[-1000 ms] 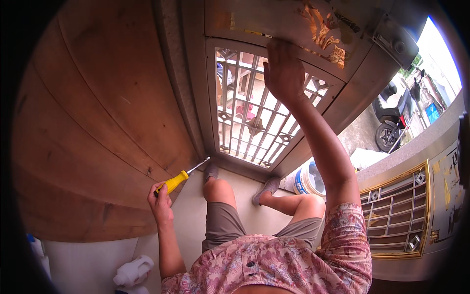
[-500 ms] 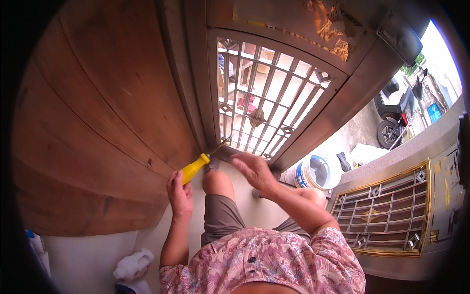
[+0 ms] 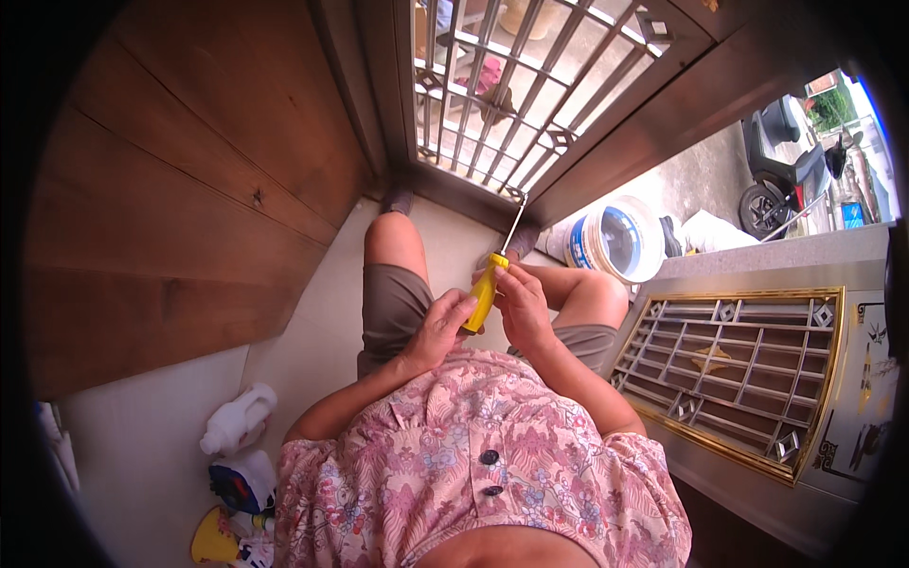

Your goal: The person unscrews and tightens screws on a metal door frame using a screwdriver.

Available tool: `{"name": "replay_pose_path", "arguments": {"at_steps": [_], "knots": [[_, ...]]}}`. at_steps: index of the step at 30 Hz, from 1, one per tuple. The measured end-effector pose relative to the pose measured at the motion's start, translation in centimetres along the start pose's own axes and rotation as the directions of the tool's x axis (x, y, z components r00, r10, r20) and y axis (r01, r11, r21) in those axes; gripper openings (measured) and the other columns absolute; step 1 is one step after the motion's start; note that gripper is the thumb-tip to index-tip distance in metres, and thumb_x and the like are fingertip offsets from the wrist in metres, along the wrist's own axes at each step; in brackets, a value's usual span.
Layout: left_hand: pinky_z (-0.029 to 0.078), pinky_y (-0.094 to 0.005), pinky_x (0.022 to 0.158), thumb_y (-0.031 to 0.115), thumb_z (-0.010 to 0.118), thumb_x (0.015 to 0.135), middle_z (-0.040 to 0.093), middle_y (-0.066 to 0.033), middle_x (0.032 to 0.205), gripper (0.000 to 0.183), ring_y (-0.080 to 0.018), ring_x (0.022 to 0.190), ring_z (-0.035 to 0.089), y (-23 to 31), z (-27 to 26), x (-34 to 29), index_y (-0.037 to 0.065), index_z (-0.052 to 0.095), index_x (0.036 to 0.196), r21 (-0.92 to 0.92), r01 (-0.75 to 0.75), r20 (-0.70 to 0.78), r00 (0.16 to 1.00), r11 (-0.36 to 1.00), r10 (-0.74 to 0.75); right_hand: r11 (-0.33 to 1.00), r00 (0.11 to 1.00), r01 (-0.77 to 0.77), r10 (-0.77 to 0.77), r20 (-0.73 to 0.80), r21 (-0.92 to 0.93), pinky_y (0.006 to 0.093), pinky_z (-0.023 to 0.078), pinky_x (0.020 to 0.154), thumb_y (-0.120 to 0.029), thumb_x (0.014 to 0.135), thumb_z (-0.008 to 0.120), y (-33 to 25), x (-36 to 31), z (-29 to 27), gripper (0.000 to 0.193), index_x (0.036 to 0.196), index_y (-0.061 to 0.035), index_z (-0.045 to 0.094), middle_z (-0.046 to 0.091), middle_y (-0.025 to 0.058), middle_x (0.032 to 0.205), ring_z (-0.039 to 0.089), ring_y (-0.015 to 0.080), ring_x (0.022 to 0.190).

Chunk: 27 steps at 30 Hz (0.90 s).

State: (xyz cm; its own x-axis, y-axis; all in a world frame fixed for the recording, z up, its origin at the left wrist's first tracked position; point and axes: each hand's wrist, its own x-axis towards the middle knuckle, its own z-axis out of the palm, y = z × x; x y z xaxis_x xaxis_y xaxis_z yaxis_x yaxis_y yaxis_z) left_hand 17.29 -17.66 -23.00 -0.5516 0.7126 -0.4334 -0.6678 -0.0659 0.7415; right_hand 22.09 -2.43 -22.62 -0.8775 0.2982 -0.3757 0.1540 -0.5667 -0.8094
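Note:
A hook tool with a fat yellow handle lies between my two hands in front of my shirt. Its thin metal shaft points up and away, and the tip looks bent. My left hand is closed around the butt end of the handle. The fingers of my right hand grip the handle higher up, near the shaft. Beyond the tip stands a metal door with a barred grille; whether the tip touches it I cannot tell.
Brown wooden panelling rises on the left. A white bucket stands beside the doorway, with a scooter outside. At right is another grilled panel with a gold frame. A white jug sits on the floor at lower left.
My left hand has brought the hook tool rightward and closer to my body. My right hand, free before, has come down onto its handle. The view has tilted downward.

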Motion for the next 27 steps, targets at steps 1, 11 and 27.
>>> {"name": "replay_pose_path", "arguments": {"at_steps": [1,11,27], "knots": [[0.029,-0.0155,0.043,0.032,0.047,0.096,0.053,-0.0009,0.075,0.026,-0.0020,0.050,0.039,-1.0,-0.1,0.4,0.007,0.051,0.097,0.065,-0.007,0.036,0.999,0.998,0.005,1.000,1.000,0.001,-0.001,0.000,0.013,0.0301,0.049,0.079,-0.023,0.093,0.051,0.1,-0.4,-0.6,0.026,0.101,0.0019,0.056,0.063,0.0109,0.095,0.061,0.0169,0.088],[0.049,-0.0327,0.085,-0.008,0.042,0.081,0.059,-0.0128,0.100,0.026,-0.0207,0.090,0.058,-4.3,-2.7,1.6,-0.002,0.051,0.105,-0.203,0.081,0.027,0.997,0.976,-0.077,1.000,0.993,0.029,-0.029,-0.116,0.000,0.0317,0.054,0.057,-0.016,0.088,0.052,-0.2,-3.9,-6.6,0.016,0.097,-0.0030,0.049,0.056,0.0074,0.077,0.058,0.0172,0.062],[0.029,-0.0387,0.109,-0.004,0.039,0.082,0.029,-0.0280,0.142,0.072,-0.0330,0.130,0.036,-4.0,0.2,2.1,0.004,0.006,0.145,-0.453,-0.110,-0.004,0.993,0.885,0.121,0.364,0.836,0.416,-0.513,0.193,-0.833,0.0453,0.046,0.058,-0.013,0.068,0.069,3.3,-3.0,-0.1,0.030,0.086,-0.0018,0.048,0.057,0.0209,0.074,0.058,0.0407,0.067]]}}
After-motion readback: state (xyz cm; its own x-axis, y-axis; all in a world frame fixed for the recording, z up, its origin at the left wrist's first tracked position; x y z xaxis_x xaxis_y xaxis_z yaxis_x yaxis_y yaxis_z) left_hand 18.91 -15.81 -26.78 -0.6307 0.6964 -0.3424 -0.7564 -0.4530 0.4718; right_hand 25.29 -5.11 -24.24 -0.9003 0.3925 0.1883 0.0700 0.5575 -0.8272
